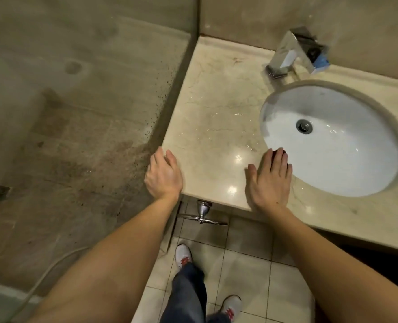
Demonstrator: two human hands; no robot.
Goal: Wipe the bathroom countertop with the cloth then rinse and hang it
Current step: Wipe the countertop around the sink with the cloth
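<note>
light: dim, warm, from overhead | glare: bright spots on wet countertop (216, 127) | blur: faucet (293, 52) smeared | edges: wide-angle bending

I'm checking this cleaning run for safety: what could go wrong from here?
1. The countertop glistens with water, so the right hand, flat beside the sink, might slip toward the basin.
2. The left hand is at the counter's corner beside the glass panel; a sweep could knock it.
3. No cloth is plainly in view, so wiping may not start yet.
</note>
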